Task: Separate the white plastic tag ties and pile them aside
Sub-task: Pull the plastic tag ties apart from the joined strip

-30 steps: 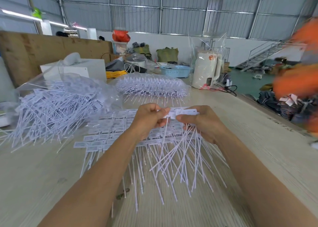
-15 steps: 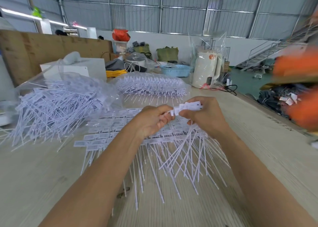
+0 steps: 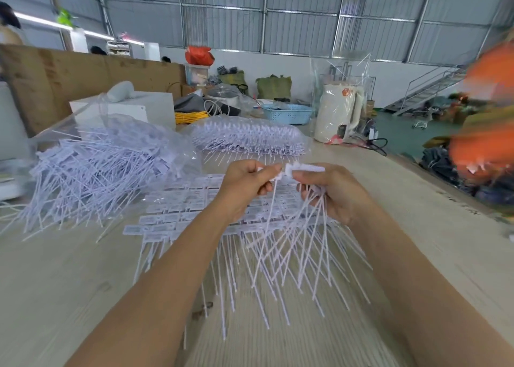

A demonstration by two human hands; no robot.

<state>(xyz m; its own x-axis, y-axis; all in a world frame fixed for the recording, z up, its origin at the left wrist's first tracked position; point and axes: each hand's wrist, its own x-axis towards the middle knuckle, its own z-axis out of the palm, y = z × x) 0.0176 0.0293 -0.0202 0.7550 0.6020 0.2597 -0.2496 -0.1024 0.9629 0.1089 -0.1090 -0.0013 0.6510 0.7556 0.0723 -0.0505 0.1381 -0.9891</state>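
Note:
My right hand point(image 3: 331, 191) grips a bunch of white plastic tag ties point(image 3: 303, 244) by their flat heads, the thin tails fanning down toward me. My left hand point(image 3: 246, 185) pinches the head of a single tie point(image 3: 271, 216) at the bunch's left end, its tail hanging straight down. A small gap shows between that head and the bunch. Under both hands, sheets of joined tag ties point(image 3: 178, 222) lie flat on the wooden table point(image 3: 434, 255). A loose pile of ties point(image 3: 91, 171) lies at the left, partly on a clear plastic bag.
A clear bag full of tag ties point(image 3: 247, 138) lies behind the hands. Further back stand a white kettle in plastic wrap point(image 3: 338, 113), a blue basket point(image 3: 288, 113), a white box point(image 3: 125, 110) and a brown board. A blurred orange shape point(image 3: 484, 133) sits at the right edge.
Both hands have risen slightly with the bunch. My left hand has drawn one tie's head leftward, away from the heads in my right hand. The blurred orange shape at the right has shifted.

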